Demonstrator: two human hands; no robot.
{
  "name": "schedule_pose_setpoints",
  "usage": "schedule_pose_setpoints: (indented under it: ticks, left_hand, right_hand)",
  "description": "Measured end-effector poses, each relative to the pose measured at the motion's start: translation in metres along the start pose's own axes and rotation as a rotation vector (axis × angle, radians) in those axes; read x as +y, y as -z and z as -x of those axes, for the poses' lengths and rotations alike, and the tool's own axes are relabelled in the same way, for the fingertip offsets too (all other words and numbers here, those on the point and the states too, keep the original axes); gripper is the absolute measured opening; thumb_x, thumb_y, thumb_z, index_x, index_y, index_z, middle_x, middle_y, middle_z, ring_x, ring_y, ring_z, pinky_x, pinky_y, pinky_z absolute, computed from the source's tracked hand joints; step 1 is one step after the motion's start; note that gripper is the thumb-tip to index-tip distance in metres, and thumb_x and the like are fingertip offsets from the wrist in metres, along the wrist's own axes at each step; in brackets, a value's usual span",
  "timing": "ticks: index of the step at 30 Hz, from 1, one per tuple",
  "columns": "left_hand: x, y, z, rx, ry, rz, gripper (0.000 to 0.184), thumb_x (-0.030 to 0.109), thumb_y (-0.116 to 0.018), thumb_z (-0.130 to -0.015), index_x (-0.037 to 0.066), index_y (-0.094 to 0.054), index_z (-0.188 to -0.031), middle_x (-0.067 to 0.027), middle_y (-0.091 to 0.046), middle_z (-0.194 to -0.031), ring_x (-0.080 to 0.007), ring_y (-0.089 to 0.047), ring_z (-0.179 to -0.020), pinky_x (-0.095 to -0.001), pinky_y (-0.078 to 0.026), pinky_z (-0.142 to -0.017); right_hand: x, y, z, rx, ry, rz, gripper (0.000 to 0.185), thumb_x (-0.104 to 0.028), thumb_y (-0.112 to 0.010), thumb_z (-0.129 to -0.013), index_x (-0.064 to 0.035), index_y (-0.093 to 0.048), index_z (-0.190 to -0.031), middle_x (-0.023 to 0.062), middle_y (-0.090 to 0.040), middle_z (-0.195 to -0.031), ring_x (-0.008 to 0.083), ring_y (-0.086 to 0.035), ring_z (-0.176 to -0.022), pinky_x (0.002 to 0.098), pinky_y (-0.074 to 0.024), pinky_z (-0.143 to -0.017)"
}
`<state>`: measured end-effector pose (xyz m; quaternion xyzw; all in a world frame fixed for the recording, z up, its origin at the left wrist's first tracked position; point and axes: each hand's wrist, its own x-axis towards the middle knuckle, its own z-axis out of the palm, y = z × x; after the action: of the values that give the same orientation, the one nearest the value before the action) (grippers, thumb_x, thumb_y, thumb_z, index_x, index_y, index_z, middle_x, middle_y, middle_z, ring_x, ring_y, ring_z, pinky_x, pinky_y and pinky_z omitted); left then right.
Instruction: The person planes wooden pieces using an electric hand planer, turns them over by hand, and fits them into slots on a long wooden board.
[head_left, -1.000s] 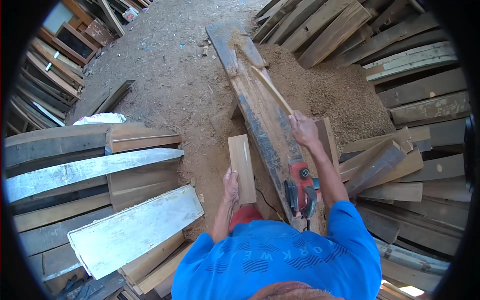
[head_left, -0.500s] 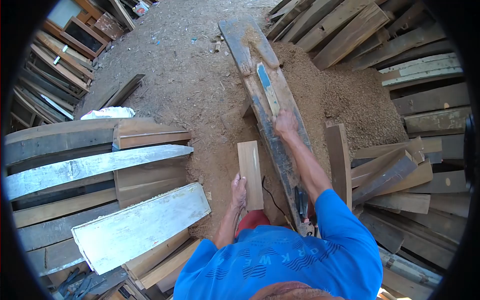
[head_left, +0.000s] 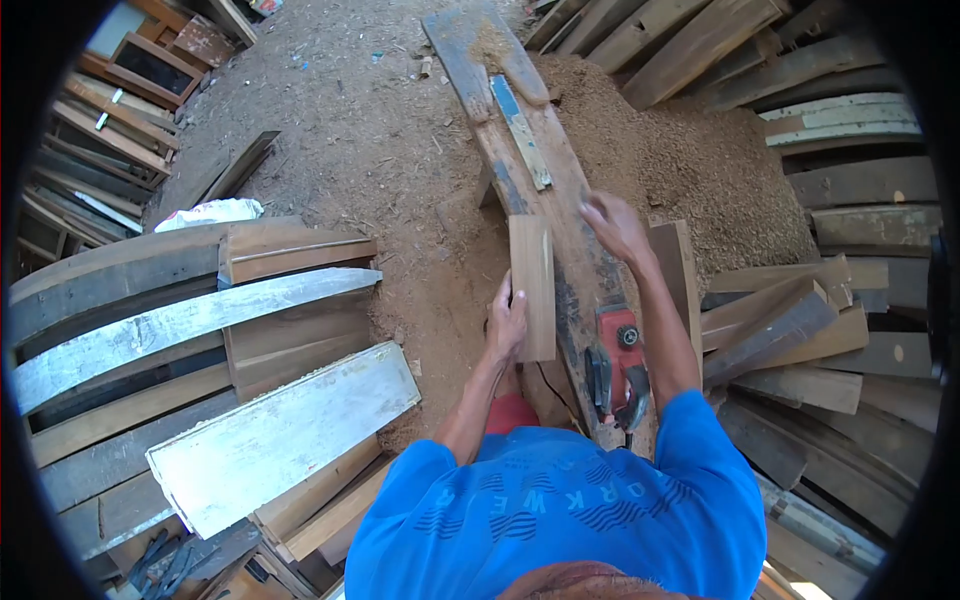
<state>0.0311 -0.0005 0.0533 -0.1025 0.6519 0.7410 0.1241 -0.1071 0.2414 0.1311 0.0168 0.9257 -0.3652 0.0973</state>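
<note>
On 1 bench (head_left: 585, 275): 1 red tool (head_left: 622, 365), 1 stick (head_left: 520, 132). By it: 2 hands (head_left: 507, 318) (head_left: 617, 228), 1 held board (head_left: 533, 290). Right of it: 1 dust pile (head_left: 720, 190). Left of it: 1 white bag (head_left: 210, 214).

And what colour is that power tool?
The power tool is red and black, showing best in the head view.

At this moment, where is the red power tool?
In the head view, the red power tool is right of centre, on the near end of the long bench, just left of the right forearm and lower right of the wooden board.
</note>
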Motion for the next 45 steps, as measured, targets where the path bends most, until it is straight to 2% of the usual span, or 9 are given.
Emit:
schedule_pose_setpoints:
  ticks: [8,11,15,23,29,33,37,42,45]
  left_hand:
    - [-0.032,-0.048,-0.058,0.079,0.2,-0.552,0.069,0.016,-0.055,-0.1,-0.001,-0.026,-0.161,-0.026,-0.054,-0.145,-0.0328,-0.052,-0.133,-0.0392,-0.04,-0.111]
    - [-0.039,-0.057,-0.043,0.235,-0.064,-0.715,0.081,0.025,-0.069,-0.09,-0.003,-0.035,-0.157,-0.03,-0.052,-0.126,-0.0429,-0.051,-0.116,-0.0508,-0.039,-0.105]
    - [-0.025,-0.063,-0.021,0.221,-0.107,-0.891,0.099,0.033,-0.076,-0.083,-0.004,-0.024,-0.159,-0.0361,-0.033,-0.148,-0.0493,-0.035,-0.136,-0.0583,-0.027,-0.115]
    - [-0.036,-0.087,-0.041,0.138,-0.137,-0.942,0.123,0.036,-0.08,-0.079,-0.006,0.003,-0.159,-0.0391,-0.014,-0.161,-0.052,-0.013,-0.152,-0.0589,-0.01,-0.123]
    - [-0.032,-0.058,-0.089,0.11,-0.045,-0.774,0.093,0.026,-0.068,-0.09,-0.003,-0.017,-0.161,-0.0402,-0.028,-0.157,-0.0539,-0.025,-0.148,-0.0541,-0.023,-0.122]
    - [-0.041,-0.019,-0.083,0.105,-0.187,-0.6,0.074,0.026,-0.065,-0.095,-0.001,-0.035,-0.157,-0.029,-0.054,-0.145,-0.0402,-0.058,-0.129,-0.0438,-0.045,-0.11]
    - [-0.043,0.011,-0.053,0.228,0.071,-0.23,0.061,0.029,-0.062,-0.101,-0.003,-0.044,-0.151,-0.0203,-0.057,-0.145,-0.0286,-0.056,-0.131,-0.0394,-0.043,-0.112]
    - [-0.123,0.075,0.001,0.24,0.214,-0.401,0.048,0.026,-0.061,-0.102,-0.005,-0.056,-0.139,-0.0167,-0.065,-0.131,-0.0242,-0.06,-0.12,-0.0358,-0.046,-0.104]
    - [-0.161,0.1,0.053,0.151,0.438,-0.478,0.048,0.026,-0.062,-0.101,-0.004,-0.058,-0.138,-0.0109,-0.069,-0.118,-0.0199,-0.062,-0.108,-0.0336,-0.049,-0.095]
  right_hand:
    - [0.062,0.032,0.258,0.127,-0.321,-0.116,0.039,-0.028,-0.07,-0.092,0.0022,-0.064,-0.116,0.0226,-0.069,-0.094,0.0371,-0.07,-0.09,0.0425,-0.0537,-0.08]
    - [0.067,0.01,0.326,0.021,-0.432,-0.301,0.045,-0.03,-0.072,-0.089,0.0017,-0.062,-0.119,0.0189,-0.069,-0.093,0.032,-0.07,-0.088,0.0409,-0.0539,-0.079]
    - [0.068,-0.04,0.357,0.029,-0.301,-0.248,0.045,-0.026,-0.074,-0.087,0.0003,-0.06,-0.12,0.0124,-0.068,-0.093,0.0237,-0.068,-0.086,0.0381,-0.0541,-0.077]
    - [0.054,-0.036,0.332,-0.021,-0.578,-0.629,0.036,-0.021,-0.077,-0.085,-0.0008,-0.063,-0.111,0.0084,-0.067,-0.086,0.0176,-0.066,-0.08,0.0359,-0.0533,-0.074]
    - [0.021,-0.013,0.316,0.1,-0.28,-0.512,0.04,-0.038,-0.072,-0.091,-0.0011,-0.062,-0.103,0.0055,-0.064,-0.076,0.018,-0.064,-0.068,0.0359,-0.0523,-0.066]
    - [-0.001,-0.008,0.289,-0.029,-0.302,-0.827,0.059,-0.056,-0.064,-0.094,0.0009,-0.061,-0.108,0.0064,-0.062,-0.073,0.0163,-0.061,-0.063,0.0338,-0.0501,-0.059]
    - [0.004,-0.043,0.266,-0.066,-0.231,-0.795,0.067,-0.062,-0.061,-0.094,0.003,-0.059,-0.109,0.0073,-0.061,-0.072,0.015,-0.06,-0.06,0.0327,-0.0488,-0.057]
    - [-0.001,-0.067,0.252,-0.105,-0.137,-0.739,0.066,-0.06,-0.06,-0.095,0.0041,-0.059,-0.109,0.0093,-0.061,-0.072,0.0191,-0.062,-0.064,0.0364,-0.0506,-0.06]
    - [-0.008,-0.072,0.235,-0.022,-0.142,-0.648,0.058,-0.053,-0.06,-0.096,0.0031,-0.06,-0.11,0.0184,-0.065,-0.077,0.0337,-0.067,-0.073,0.0446,-0.0521,-0.07]
